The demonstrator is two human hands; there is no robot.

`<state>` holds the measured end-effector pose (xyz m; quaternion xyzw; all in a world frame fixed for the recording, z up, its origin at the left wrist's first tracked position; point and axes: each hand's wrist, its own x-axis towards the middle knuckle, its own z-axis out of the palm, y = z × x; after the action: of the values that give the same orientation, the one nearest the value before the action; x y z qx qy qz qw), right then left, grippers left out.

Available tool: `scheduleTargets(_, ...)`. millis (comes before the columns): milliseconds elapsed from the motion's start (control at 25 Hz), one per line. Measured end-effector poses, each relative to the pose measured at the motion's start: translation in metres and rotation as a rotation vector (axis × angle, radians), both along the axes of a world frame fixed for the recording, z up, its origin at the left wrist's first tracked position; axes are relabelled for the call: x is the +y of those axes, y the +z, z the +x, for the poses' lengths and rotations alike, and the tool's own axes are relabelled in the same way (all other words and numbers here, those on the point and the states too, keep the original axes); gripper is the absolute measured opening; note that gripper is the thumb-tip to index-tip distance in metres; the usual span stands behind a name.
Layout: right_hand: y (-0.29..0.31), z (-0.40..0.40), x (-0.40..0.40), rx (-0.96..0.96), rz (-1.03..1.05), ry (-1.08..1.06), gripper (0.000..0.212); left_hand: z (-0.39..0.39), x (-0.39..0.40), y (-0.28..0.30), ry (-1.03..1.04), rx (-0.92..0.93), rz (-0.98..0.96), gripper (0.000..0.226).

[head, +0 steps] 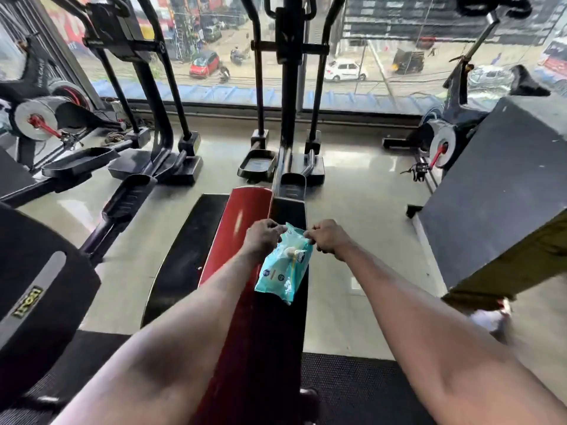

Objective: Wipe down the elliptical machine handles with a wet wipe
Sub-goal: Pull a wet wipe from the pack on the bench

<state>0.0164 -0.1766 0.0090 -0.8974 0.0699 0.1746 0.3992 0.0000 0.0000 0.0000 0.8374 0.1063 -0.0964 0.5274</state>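
Both arms reached forward; left hand (264, 237) and right hand (329, 237) each pinched the top edge of a teal wet-wipe pack (283, 268), hanging over the red-and-black elliptical machine (242, 228) at 12 o'clock. Pack print was unreadable. A yellow logo at 8 o'clock was illegible.

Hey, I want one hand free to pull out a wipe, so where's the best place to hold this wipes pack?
Probably hold the wipes pack by its lower body with the left hand, coming from the left. It hangs soft and loose from its top edge, pinched between both hands, printed face toward the camera. A grip around the fuller middle should steady it and leave the right hand free at the top.
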Motion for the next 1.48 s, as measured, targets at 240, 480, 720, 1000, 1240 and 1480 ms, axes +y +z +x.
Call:
scheduleTargets(240,-0.05,-0.008,0.021,0.074,-0.083,0.082,0.034,-0.003,0.0,-0.035,-0.035,0.112,0.062,0.016)
scheduleTargets(480,-0.054,-0.004,0.033,0.04,-0.125,0.212,0.022,-0.008,-0.002,-0.041,-0.107,0.15,0.082,0.034)
scheduleTargets(720,-0.038,-0.006,0.031,-0.095,0.018,-0.058,0.029,-0.009,0.003,-0.036,-0.126,0.144,0.164,0.028)
scheduleTargets(1000,-0.005,-0.007,0.034,-0.217,0.323,-0.344,0.011,0.003,-0.006,-0.005,-0.061,-0.011,-0.02,0.02)
scheduleTargets(1240,0.046,-0.001,-0.024,-0.262,0.582,-0.441,0.029,0.028,-0.069,0.046,-0.241,-0.033,-0.385,0.007)
scheduleTargets(1480,0.101,0.056,-0.156,-0.367,0.721,-0.329,0.015,0.089,-0.2,0.093,-0.174,-0.054,-0.479,0.023)
